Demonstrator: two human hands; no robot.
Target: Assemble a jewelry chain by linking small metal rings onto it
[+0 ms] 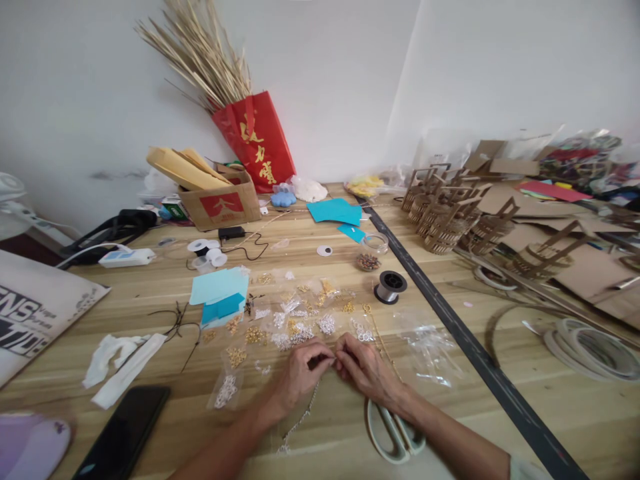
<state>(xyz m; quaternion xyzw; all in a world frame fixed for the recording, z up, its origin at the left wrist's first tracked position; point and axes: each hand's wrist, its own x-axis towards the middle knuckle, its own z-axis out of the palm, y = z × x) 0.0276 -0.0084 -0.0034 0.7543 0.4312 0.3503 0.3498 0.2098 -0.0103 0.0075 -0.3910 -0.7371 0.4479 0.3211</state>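
Note:
My left hand [299, 379] is closed in a pinch, and a thin silver-coloured chain [301, 419] hangs from its fingers down onto the wooden table. Against its fingertips, my right hand [363, 365] pinches too; whatever lies between those fingers is too small to make out. Under and beside my right wrist rest the scissors [393, 440], handles toward me. A gold-coloured chain [379, 333] runs beneath the right hand. Just beyond both hands lie small bags of silver beads [326, 325] and gold findings [255, 335], with silver rings [361, 331] close to the right knuckles.
A wire spool [391, 287] and a tub of beads [369, 262] stand beyond my right hand. A dark strip [450, 320] crosses the table. Small woven baskets [445, 220] crowd the right. At left are a phone [123, 433], white cloth strips [127, 370] and blue cards [220, 287].

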